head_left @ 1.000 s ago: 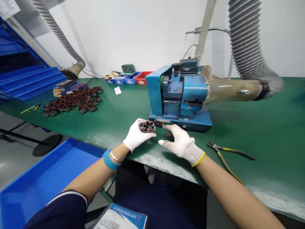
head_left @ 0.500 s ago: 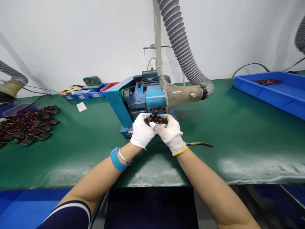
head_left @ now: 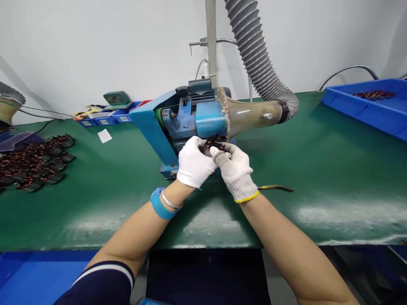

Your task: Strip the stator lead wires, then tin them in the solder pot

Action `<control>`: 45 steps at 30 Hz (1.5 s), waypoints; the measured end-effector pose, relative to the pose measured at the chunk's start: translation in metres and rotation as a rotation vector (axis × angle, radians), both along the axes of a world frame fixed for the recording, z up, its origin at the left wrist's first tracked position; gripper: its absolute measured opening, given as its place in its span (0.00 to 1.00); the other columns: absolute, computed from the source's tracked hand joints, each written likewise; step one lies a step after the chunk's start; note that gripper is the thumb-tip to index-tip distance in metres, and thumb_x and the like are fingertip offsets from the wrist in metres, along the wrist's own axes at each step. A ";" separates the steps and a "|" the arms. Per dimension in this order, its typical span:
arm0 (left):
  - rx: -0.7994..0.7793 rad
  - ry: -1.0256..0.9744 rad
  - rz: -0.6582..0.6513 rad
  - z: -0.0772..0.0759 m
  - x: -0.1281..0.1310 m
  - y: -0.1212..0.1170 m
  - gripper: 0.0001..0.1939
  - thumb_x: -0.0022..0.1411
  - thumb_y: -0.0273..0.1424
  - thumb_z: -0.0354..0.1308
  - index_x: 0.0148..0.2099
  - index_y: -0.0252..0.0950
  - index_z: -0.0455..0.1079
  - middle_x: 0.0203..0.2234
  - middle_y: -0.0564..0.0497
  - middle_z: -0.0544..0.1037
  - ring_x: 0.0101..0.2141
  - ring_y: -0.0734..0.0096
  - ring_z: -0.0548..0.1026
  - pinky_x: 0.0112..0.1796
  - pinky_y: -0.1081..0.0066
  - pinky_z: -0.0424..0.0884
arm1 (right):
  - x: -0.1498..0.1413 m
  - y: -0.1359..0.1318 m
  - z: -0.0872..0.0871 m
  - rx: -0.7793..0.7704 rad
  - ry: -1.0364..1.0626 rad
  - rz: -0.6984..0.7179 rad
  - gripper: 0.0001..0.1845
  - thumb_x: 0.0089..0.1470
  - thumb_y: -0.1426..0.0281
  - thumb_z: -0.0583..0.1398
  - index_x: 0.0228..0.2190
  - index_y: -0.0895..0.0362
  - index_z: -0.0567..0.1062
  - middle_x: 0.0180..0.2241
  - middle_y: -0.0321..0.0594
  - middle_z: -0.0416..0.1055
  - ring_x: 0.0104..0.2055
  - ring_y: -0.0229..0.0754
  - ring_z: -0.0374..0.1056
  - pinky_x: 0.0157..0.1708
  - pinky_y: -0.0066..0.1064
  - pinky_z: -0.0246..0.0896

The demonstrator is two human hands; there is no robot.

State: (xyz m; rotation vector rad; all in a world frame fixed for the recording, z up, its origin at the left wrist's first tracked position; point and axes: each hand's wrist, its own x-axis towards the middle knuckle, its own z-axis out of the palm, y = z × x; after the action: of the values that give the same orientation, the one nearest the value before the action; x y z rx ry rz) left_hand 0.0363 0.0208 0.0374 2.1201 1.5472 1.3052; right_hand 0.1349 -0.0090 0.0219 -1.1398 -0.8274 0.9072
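Both of my hands wear white gloves and close together on one small round stator (head_left: 215, 145) wound with copper coils. My left hand (head_left: 194, 163) grips it from the left and my right hand (head_left: 235, 169) pinches it from the right. They hold it right in front of the blue bench machine (head_left: 187, 118), just under the mouth of its clear funnel (head_left: 251, 115). Most of the stator is hidden by my fingers.
A ribbed grey hose (head_left: 257, 59) runs up from the funnel. Several wound stators (head_left: 32, 163) lie in a heap at the left on the green mat (head_left: 318, 169). A blue tray (head_left: 369, 108) with more stators stands at the right. Pliers (head_left: 275, 187) lie behind my right wrist. Small parts bins (head_left: 101, 120) line the wall.
My head turned right, so the heap slid to the left edge. My right hand joined the left on the stator, and both raised it to the machine's front.
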 end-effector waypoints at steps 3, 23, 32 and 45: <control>-0.005 0.014 -0.029 0.000 0.000 0.000 0.17 0.45 0.40 0.66 0.33 0.40 0.64 0.28 0.53 0.77 0.30 0.66 0.76 0.33 0.68 0.70 | 0.001 -0.001 -0.001 0.016 -0.016 -0.020 0.25 0.36 0.55 0.65 0.35 0.58 0.75 0.20 0.30 0.63 0.23 0.33 0.57 0.23 0.28 0.59; -0.054 -0.097 -0.148 -0.010 -0.014 -0.006 0.27 0.40 0.44 0.72 0.40 0.40 0.65 0.34 0.50 0.78 0.36 0.60 0.78 0.40 0.63 0.75 | 0.002 -0.015 -0.004 0.064 -0.300 -0.053 0.26 0.37 0.55 0.67 0.37 0.58 0.73 0.29 0.38 0.72 0.27 0.38 0.66 0.29 0.33 0.68; -0.413 -0.561 -0.444 -0.031 -0.052 -0.041 0.30 0.43 0.38 0.70 0.48 0.41 0.62 0.39 0.49 0.76 0.38 0.62 0.78 0.42 0.59 0.77 | 0.001 -0.037 -0.012 0.477 -0.746 0.217 0.34 0.40 0.52 0.69 0.46 0.58 0.73 0.44 0.48 0.73 0.44 0.50 0.73 0.45 0.40 0.72; -0.899 -1.082 -0.684 -0.014 -0.070 -0.033 0.36 0.37 0.19 0.61 0.53 0.37 0.65 0.36 0.51 0.77 0.33 0.67 0.76 0.37 0.67 0.72 | -0.004 -0.031 -0.022 0.355 -0.988 0.283 0.31 0.54 0.61 0.60 0.57 0.60 0.65 0.56 0.53 0.66 0.59 0.53 0.65 0.58 0.46 0.65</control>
State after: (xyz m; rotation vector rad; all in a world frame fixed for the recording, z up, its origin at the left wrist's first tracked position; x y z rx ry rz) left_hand -0.0336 -0.0126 0.0232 0.9017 0.6073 0.9148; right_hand 0.1308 -0.0400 -0.0001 -1.1452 -1.9069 0.3358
